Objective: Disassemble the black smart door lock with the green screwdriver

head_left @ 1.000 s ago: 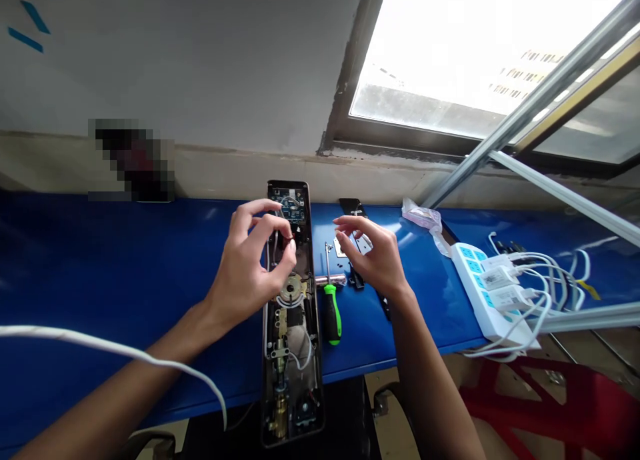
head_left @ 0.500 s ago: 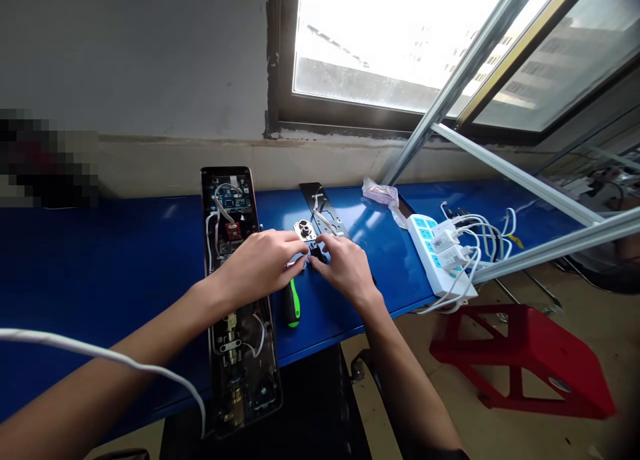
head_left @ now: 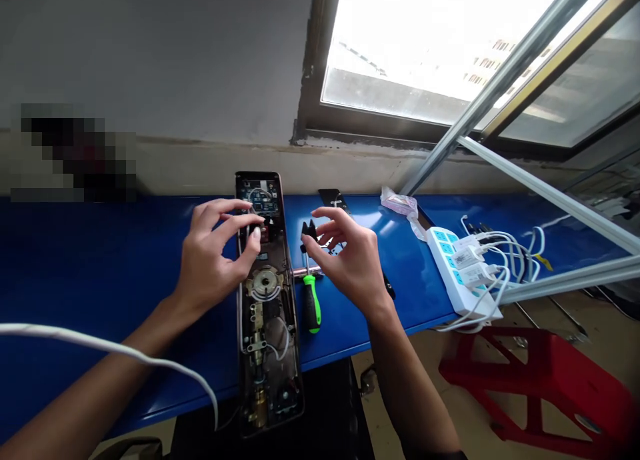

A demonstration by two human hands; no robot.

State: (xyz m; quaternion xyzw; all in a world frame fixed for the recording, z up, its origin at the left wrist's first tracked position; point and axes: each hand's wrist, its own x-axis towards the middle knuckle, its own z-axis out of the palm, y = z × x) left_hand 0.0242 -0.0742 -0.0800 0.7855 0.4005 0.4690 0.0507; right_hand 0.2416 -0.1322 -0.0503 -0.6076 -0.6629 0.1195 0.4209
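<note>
My left hand point(head_left: 213, 250) hovers over the upper part of a long dark open housing point(head_left: 293, 313), fingers curved and thumb apart; nothing shows between them. Inside the housing are a blue circuit board point(head_left: 261, 197), a round metal part point(head_left: 265, 281) and brass fittings point(head_left: 259, 407). To the right, my right hand point(head_left: 350, 253) holds a small black part point(head_left: 309, 231) between thumb and fingers. Below that part a screwdriver with a green and black handle point(head_left: 313, 307) lies on the blue table. A black plate point(head_left: 331, 197) is partly hidden behind my right hand.
A white power strip point(head_left: 453, 267) with plugged-in chargers and cables lies at the right, near a clear plastic bag point(head_left: 399, 201). Metal frame bars point(head_left: 550, 193) slant across the right side. A red stool point(head_left: 540, 380) stands on the floor. A white cable point(head_left: 125, 357) crosses my left forearm.
My hands have moved apart. The left has gone from the small parts to above the housing, and the right now lifts the black part. The view has shifted, so the scene sits further right.
</note>
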